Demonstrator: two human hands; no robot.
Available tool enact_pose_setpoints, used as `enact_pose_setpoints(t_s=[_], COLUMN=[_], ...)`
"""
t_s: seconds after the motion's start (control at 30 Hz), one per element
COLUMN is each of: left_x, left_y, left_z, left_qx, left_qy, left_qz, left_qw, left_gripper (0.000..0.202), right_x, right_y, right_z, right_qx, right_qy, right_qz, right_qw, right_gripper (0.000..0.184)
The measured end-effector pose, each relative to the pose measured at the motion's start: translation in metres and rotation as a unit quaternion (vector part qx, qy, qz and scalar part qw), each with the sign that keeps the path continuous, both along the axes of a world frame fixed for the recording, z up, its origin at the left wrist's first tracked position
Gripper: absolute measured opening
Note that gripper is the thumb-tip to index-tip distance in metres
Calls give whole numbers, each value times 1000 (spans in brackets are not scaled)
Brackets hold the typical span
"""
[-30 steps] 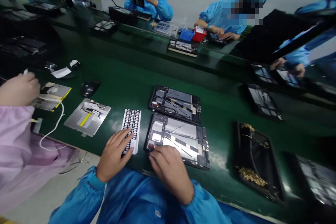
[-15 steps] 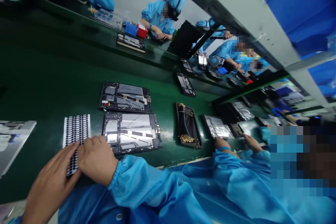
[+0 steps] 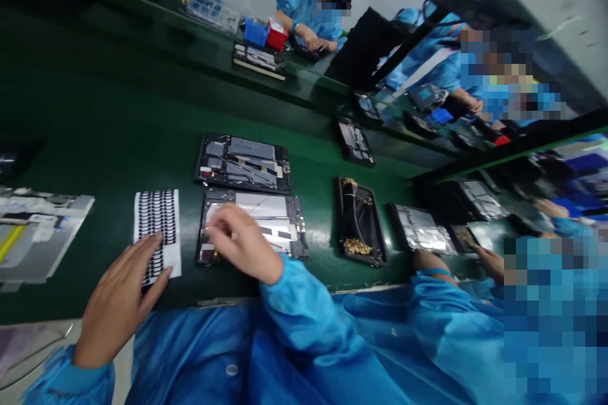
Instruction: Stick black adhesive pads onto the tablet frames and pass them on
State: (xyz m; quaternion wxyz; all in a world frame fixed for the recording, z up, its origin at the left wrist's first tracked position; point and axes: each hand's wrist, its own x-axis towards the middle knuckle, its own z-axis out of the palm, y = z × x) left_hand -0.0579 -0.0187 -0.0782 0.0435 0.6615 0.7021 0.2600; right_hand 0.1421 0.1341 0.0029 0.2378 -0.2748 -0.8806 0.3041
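Note:
My left hand lies open with its fingertips on the lower edge of a white strip carrying rows of small black pads. My right hand is bent over a dismantled tablet frame, fingertips bunched above its upper left part. Whether those fingers hold a small piece is hidden. A second open tablet frame with dark cabling lies just beyond. To the left of the strip rests a silver sheet with a yellow stripe.
Past the frames lies a black tray with gold screws on the green workbench. A co-worker's blue sleeve and hands are at the lower right. More workers, frames and a blue and a red bin stand across the bench.
My right hand has moved off the pad strip onto the tablet frame. My left hand stays on the strip. The view has swung, bringing a co-worker in at the right.

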Motion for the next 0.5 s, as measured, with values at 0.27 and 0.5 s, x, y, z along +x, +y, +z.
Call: enact_pose_setpoints(t_s=[0.27,0.5], left_x=[41,93], left_y=[-2,31], left_z=[21,27], left_qx=[100,70], left_qy=[-37,-74], left_qz=[38,-71], left_qw=[994,992], left_gripper=[26,22], right_x=[107,101], right_y=[-46,-62], right_z=[-19,-34], right_qx=[-39,89], right_qy=[13,-50], right_qz=[-66,-101], right_qw=[997,990], right_gripper=[12,15])
